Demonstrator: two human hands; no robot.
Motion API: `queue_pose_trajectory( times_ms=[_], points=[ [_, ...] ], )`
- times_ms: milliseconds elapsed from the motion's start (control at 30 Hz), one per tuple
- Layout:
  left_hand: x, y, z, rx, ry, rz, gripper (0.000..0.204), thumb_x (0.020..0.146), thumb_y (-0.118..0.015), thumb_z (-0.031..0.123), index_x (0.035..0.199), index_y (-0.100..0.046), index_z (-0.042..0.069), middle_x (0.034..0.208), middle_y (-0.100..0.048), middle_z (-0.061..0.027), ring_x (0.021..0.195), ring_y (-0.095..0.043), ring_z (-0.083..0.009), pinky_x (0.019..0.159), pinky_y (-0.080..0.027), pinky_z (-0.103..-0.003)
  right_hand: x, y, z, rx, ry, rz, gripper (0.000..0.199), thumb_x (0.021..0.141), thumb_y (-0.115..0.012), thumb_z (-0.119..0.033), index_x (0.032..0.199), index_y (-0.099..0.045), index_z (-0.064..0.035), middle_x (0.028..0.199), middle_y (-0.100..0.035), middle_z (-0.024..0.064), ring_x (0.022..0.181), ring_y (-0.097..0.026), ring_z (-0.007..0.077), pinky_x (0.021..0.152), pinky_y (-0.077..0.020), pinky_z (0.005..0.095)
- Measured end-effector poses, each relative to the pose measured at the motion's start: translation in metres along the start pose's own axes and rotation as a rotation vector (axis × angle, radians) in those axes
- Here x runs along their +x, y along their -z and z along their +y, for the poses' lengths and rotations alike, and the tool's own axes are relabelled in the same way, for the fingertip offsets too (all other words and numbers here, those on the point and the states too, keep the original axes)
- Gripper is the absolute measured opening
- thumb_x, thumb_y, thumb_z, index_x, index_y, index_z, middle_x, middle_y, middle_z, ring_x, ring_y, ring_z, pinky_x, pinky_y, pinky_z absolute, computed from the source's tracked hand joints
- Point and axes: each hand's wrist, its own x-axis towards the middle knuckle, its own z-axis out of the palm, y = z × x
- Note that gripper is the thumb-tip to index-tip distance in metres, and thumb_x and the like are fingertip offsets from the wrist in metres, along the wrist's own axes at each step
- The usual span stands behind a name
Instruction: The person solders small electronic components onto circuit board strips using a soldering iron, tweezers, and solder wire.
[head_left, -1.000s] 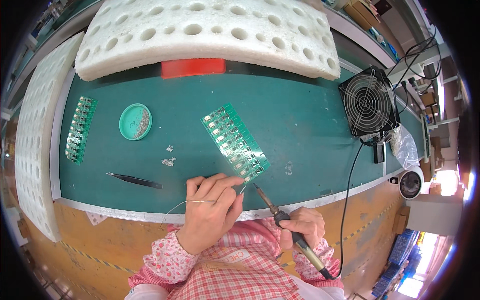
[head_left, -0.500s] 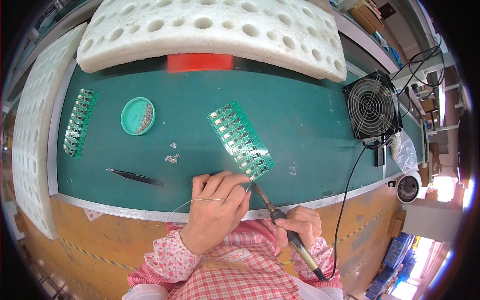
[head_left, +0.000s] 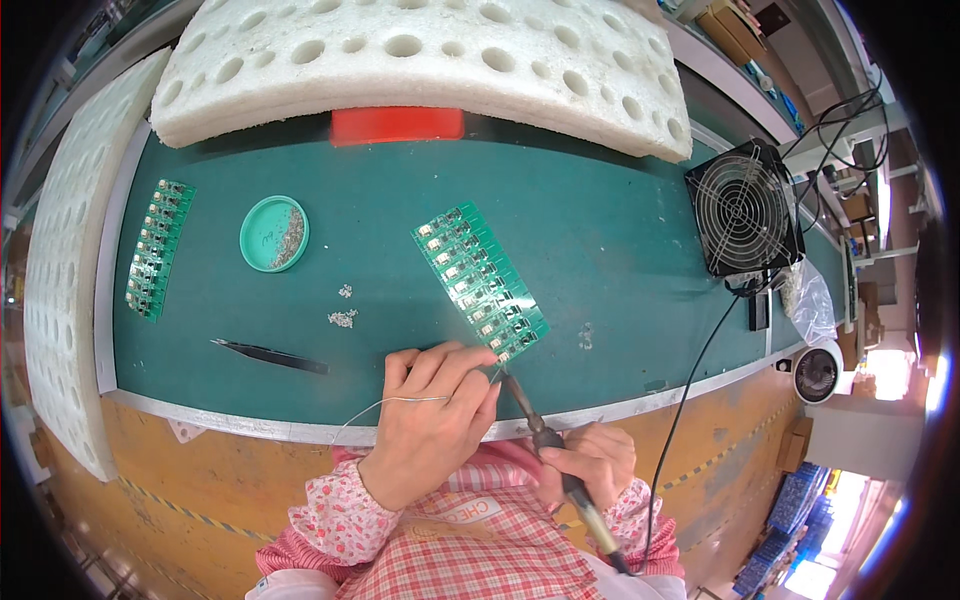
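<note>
A green circuit board panel with rows of small parts lies slanted on the green mat. My left hand is closed on a thin solder wire, its fingertips at the panel's near corner. The wire loops out to the left over the back of that hand. My right hand grips a soldering iron by its dark handle. The iron's tip points up and left, close to the near corner of the panel by my left fingertips. Whether the tip touches a joint cannot be made out.
Black tweezers, small silvery bits and a round green dish lie to the left. Further left is another circuit board. White foam blocks and a red box stand behind; a black fan stands right.
The soldering iron has swung to a steeper angle, its rear end moving left and down. My right hand shifted slightly left with it. The left hand and the panel look nearly unmoved.
</note>
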Motion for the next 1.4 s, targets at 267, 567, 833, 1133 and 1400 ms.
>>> queue_pose_trajectory(
  times_ms=[267, 567, 833, 1133, 1400],
  points=[
    [0.0, 0.0, -0.001, -0.046, 0.004, 0.012, 0.023, 0.075, -0.076, 0.005, 0.08, -0.054, 0.008, 0.111, -0.068, -0.0029, 0.1, -0.063, -0.0262, 0.085, -0.04, -0.042, -0.012, 0.006, 0.006, 0.134, -0.146, 0.137, 0.024, 0.079, -0.07, 0.001, 0.1, -0.06, -0.0002, 0.057, -0.055, 0.0036, 0.047, -0.055, 0.0187, 0.047, -0.0494, 0.0308],
    [0.002, -0.004, 0.005, -0.105, 0.001, 0.009, 0.023, 0.077, -0.076, 0.004, 0.08, -0.054, 0.008, 0.11, -0.069, -0.0031, 0.1, -0.064, -0.0268, 0.086, -0.04, -0.041, 0.0, 0.012, 0.011, 0.122, -0.167, 0.182, 0.018, 0.082, -0.07, -0.001, 0.098, -0.061, 0.0006, 0.057, -0.055, 0.0033, 0.044, -0.051, 0.0162, 0.043, -0.0427, 0.0295],
    [0.01, -0.004, 0.001, -0.072, 0.058, 0.053, 0.022, 0.076, -0.076, 0.003, 0.078, -0.054, 0.007, 0.108, -0.069, -0.0029, 0.098, -0.064, -0.0261, 0.084, -0.04, -0.04, 0.029, 0.014, 0.012, 0.147, -0.14, 0.064, 0.018, 0.08, -0.07, 0.0, 0.095, -0.06, -0.0012, 0.058, -0.055, 0.0035, 0.044, -0.051, 0.0183, 0.043, -0.0406, 0.0312],
    [0.012, -0.005, -0.001, -0.07, 0.074, 0.04, 0.022, 0.076, -0.077, 0.003, 0.079, -0.055, 0.007, 0.107, -0.068, -0.0022, 0.099, -0.063, -0.0254, 0.084, -0.04, -0.04, 0.038, 0.011, 0.015, 0.107, -0.122, 0.002, 0.024, 0.072, -0.073, 0.002, 0.094, -0.061, -0.0017, 0.06, -0.056, 0.0033, 0.044, -0.052, 0.019, 0.044, -0.0411, 0.0316],
    [0.012, -0.006, -0.001, -0.076, 0.075, 0.042, 0.022, 0.075, -0.077, 0.003, 0.081, -0.056, 0.007, 0.107, -0.067, -0.0022, 0.099, -0.062, -0.0252, 0.084, -0.04, -0.04, 0.042, 0.01, 0.012, 0.064, -0.103, -0.042, 0.02, 0.075, -0.073, -0.001, 0.092, -0.063, -0.0021, 0.059, -0.055, 0.0023, 0.044, -0.051, 0.0175, 0.043, -0.0398, 0.0304]
  ],
)
